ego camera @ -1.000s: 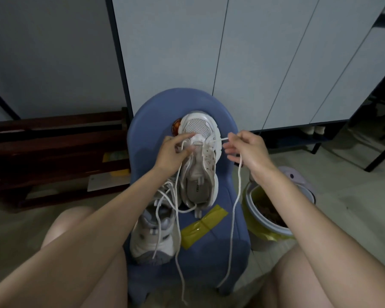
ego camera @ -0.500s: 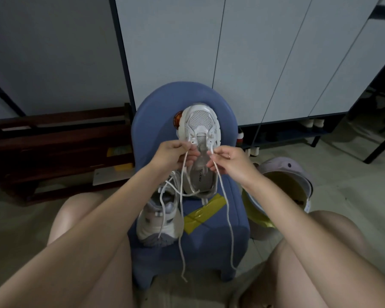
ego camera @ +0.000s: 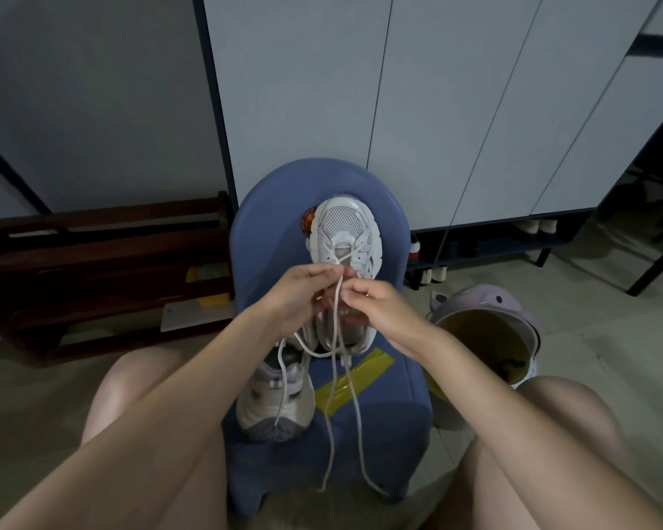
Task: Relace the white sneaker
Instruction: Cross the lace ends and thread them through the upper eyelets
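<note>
Both hands met over the middle of the white sneaker [ego camera: 345, 239], which lay toe-away on the blue chair [ego camera: 379, 415] between the person's bare knees. Left hand [ego camera: 299, 296] had its fingers curled, thumb and forefinger pinching the white shoelace [ego camera: 333, 361] just above the shoe's tongue. Right hand [ego camera: 379, 304] was likewise curled, its fingertips closed on the lace right beside the left hand's, so the two hands were touching or very nearly so. From that shared pinch the lace crossed up to the eyelets near the toe, and two loose strands hung down over the front edge of the chair seat, their ends well apart from the hands.

Beside and nearer the person, a second sneaker [ego camera: 272, 399] lay on the seat, toe pointing toward the camera, with its own lace trailing across it. A strip of yellow tape [ego camera: 360, 376] was stuck on the seat just right of that shoe. To the right of the chair stood a lilac bin [ego camera: 513, 304] with a yellow liner. A dark wooden rack [ego camera: 104, 262] sat to the left against the wall, and pale cabinet doors [ego camera: 437, 109] rose behind the chair.
</note>
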